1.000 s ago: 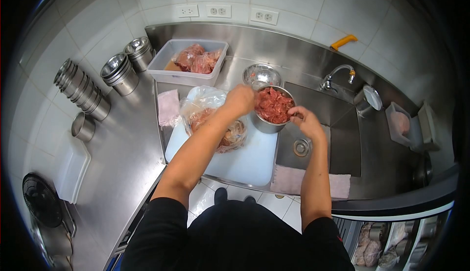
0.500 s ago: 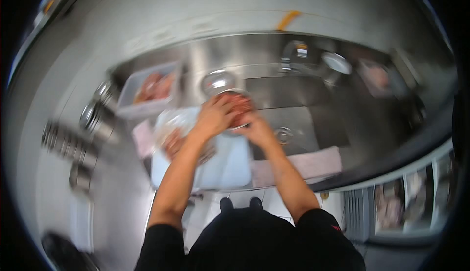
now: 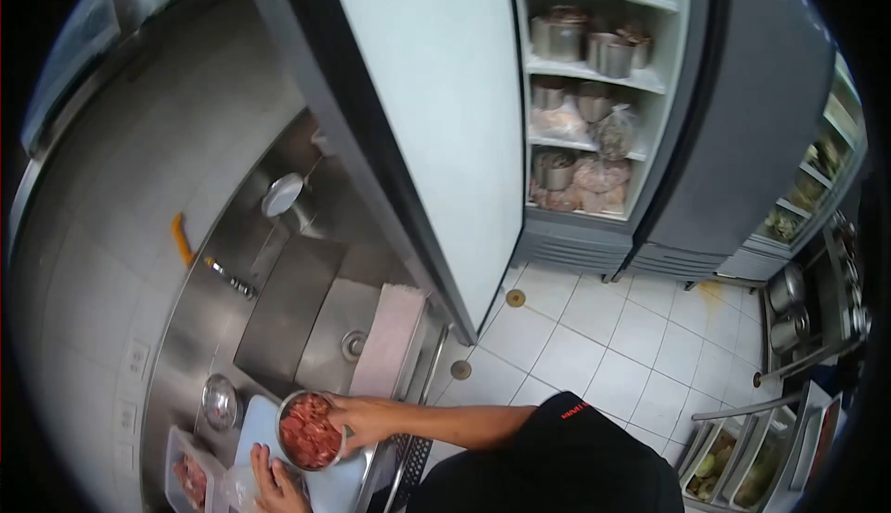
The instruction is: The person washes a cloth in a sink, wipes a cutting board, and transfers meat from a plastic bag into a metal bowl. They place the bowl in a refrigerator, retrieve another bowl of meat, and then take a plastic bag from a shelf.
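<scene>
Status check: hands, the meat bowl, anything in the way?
Right hand grips the rim of the meat bowl. Left hand at the bowl's near side, contact unclear. Bowl on cutting board beside the sink. Open fridge door overhead.

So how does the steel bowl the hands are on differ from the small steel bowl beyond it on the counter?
The bowl of meat is heaped with red chopped meat; the small empty bowl shows only bare shiny metal inside. The bowl of meat looks larger than the small empty bowl. The right hand grips the meat bowl's rim and the left hand is at its lower edge, while the small empty bowl sits untouched. Both are round stainless steel.
</scene>
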### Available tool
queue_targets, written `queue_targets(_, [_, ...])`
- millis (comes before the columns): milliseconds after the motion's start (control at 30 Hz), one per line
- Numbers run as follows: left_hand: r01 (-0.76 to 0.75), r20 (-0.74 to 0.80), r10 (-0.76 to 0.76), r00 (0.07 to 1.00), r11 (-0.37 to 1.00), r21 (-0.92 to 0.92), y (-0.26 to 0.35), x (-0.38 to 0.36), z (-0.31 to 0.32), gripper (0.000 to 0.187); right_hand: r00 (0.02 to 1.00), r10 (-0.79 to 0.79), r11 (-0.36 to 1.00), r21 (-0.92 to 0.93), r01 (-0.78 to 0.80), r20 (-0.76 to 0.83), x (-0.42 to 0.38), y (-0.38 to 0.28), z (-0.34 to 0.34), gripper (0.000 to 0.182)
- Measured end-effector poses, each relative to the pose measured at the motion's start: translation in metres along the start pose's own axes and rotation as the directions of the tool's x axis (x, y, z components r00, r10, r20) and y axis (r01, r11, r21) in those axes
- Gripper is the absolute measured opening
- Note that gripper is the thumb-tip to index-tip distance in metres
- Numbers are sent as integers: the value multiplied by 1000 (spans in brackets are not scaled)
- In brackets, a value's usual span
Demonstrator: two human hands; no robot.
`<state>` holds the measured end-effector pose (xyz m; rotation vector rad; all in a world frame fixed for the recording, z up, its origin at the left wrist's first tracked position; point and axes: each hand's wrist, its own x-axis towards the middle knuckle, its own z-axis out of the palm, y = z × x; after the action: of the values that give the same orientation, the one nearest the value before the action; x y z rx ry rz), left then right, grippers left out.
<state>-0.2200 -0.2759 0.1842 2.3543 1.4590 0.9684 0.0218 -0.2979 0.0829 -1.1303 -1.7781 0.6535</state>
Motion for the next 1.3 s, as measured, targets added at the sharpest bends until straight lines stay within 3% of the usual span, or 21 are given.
queue_targets(100, [-160,-11,160,987,977,-143,-20,-10,19,37,989,138,987,-74,-141,-50,-59,-36,-36,39])
queue_targets(200, [6,44,18,999,869,-495,0,-24,31,32,952,275,948,-127,-291,-133,-118,-58,-58,40])
queue_targets(233, [-41,32,68,997,844,-534,7,-28,36,32,938,296,933,-157,-325,-182,-139,-65,-68,41])
queue_targets(333, [31,151,94,984,747,-665,51,-36,50,29,810,445,860,-68,-505,-382,-195,-98,-98,38])
queue_targets(367, [153,262,34,964,739,-656,72,-39,47,27,761,481,827,-64,-559,-435,-212,-109,-108,38])
queue_targets(500, [97,386,242,890,727,-679,112,-40,74,27,466,595,650,50,-759,-655,-280,-120,-139,38])
queue_targets(600, [106,474,318,821,731,-674,145,-41,100,30,299,574,554,93,-827,-762,-333,-105,-170,41])
queue_targets(633, [169,478,348,807,639,-751,150,-42,125,30,259,551,557,119,-822,-793,-350,-100,-182,42])
queue_targets(733, [378,660,220,718,674,-635,192,-46,171,25,150,488,555,173,-814,-860,-402,-90,-222,44])
queue_targets(767, [273,691,276,668,773,-573,198,-43,198,35,128,467,548,173,-818,-875,-419,-88,-235,44])
queue_targets(867, [98,670,407,621,807,-582,271,-43,247,33,63,377,552,170,-816,-924,-466,-87,-272,43])
queue_targets(933, [60,756,420,502,855,-514,328,-34,258,34,3,382,528,216,-822,-924,-489,-91,-296,42])
queue_targets(1033, [118,813,421,402,857,-502,382,-28,300,35,-94,295,519,242,-820,-951,-506,-101,-325,36])
queue_targets(1200, [113,780,546,308,793,-599,454,-10,337,38,-196,218,503,282,-817,-956,-532,-95,-357,36])
queue_targets(1300, [161,729,622,285,718,-677,469,1,392,36,-221,184,522,286,-804,-958,-535,-90,-378,35])
